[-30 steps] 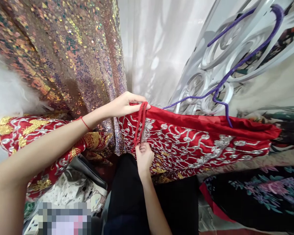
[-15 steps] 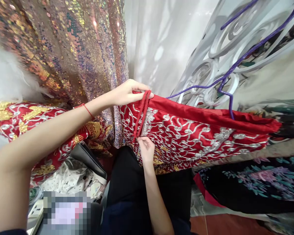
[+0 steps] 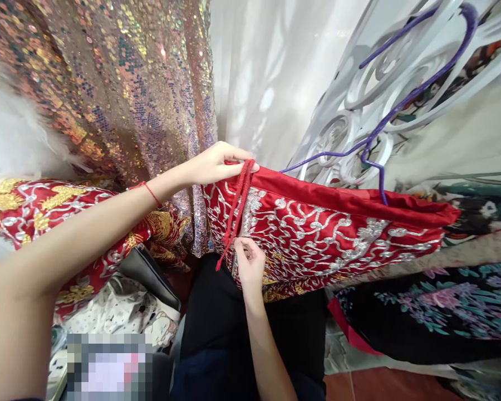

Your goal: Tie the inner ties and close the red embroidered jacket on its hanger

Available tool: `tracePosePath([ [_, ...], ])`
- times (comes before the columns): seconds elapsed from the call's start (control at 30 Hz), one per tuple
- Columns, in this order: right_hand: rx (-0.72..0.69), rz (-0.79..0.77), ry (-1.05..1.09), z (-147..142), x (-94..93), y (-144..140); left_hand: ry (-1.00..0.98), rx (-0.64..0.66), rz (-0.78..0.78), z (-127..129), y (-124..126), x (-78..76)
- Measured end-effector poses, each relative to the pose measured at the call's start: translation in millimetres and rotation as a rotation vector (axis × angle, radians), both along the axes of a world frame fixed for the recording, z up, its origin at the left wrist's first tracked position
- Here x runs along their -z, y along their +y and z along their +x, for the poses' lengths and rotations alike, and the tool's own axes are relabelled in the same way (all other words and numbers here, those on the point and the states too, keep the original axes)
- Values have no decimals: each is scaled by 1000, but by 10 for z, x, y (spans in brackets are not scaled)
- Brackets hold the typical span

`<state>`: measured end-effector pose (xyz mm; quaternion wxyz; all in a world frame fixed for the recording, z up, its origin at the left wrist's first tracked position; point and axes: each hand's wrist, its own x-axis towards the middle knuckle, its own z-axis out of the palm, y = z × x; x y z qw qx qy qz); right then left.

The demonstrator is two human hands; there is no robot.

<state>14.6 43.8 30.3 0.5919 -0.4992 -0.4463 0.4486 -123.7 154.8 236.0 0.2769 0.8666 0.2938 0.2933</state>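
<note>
A red satin skirt with silver and gold embroidery spreads across the middle of the view on a purple hanger. My left hand grips the left end of its gathered red waistband, thumb on the front side. From the waistband at that thumb hangs a looped red cord, its loose ends pointing down and left. My right hand is closed in a pinch at the lower part of this cord, in front of the embroidery. The fingertips partly hide how the cord sits between them.
A sequined curtain-like cloth hangs behind left, beside a white sheer curtain. White scrollwork metal stands behind the hanger. Another red embroidered garment lies left, and a black floral cloth lies right. A dark case sits lower left.
The hanger and the skirt's right end have shifted slightly left. My right hand is slightly lower, and loose cord ends now show hanging to the left of it. My left hand keeps its grip.
</note>
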Motion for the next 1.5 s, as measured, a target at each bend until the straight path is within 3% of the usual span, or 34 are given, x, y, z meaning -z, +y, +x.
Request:
tracePosePath([
  [0.3, -3, 39, 114, -4, -106, -26, 11, 19, 10, 0, 0, 1],
  [0.83, 62, 10, -23, 32, -389, -34, -5, -16, -15, 14, -5, -26],
  [1.03, -34, 38, 108, 5, -687, -89, -7, -21, -11, 26, -3, -30],
  [1.3, 25, 220, 176, -101, -1313, -19, -6, -17, -14, 37, -24, -52],
  [1.5, 53, 306, 149, -99, -1456, 142, 16, 11, 16, -22, 11, -15],
])
